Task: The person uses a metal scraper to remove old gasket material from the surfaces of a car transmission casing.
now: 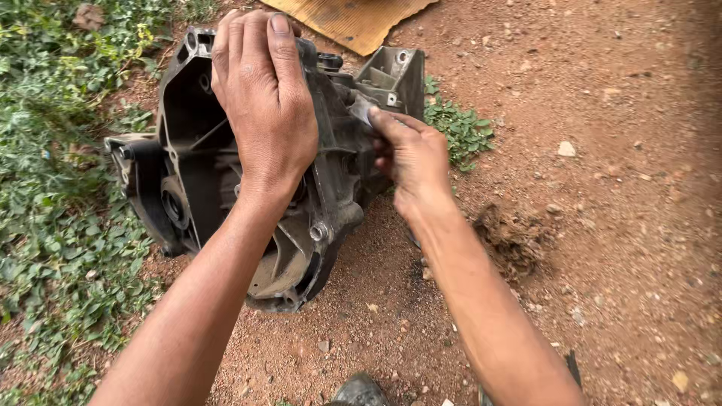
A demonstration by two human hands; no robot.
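A dark, greasy metal gearbox housing [188, 173] stands tilted on red dirt, its open bell-shaped side facing me. My left hand [263, 98] lies flat over its upper rim, fingers curled over the far edge. My right hand [410, 154] presses against the housing's right side, fingers pinched on a small grey metal piece [362, 110] near a mounting bracket [395, 75]. What exactly that piece is cannot be made out.
Low green weeds [53, 188] cover the ground on the left, with a small clump [459, 128] right of the housing. A sheet of brown cardboard [353, 19] lies beyond it. Loose stones dot the dirt [617, 188], and a dark object [361, 391] shows at the bottom edge.
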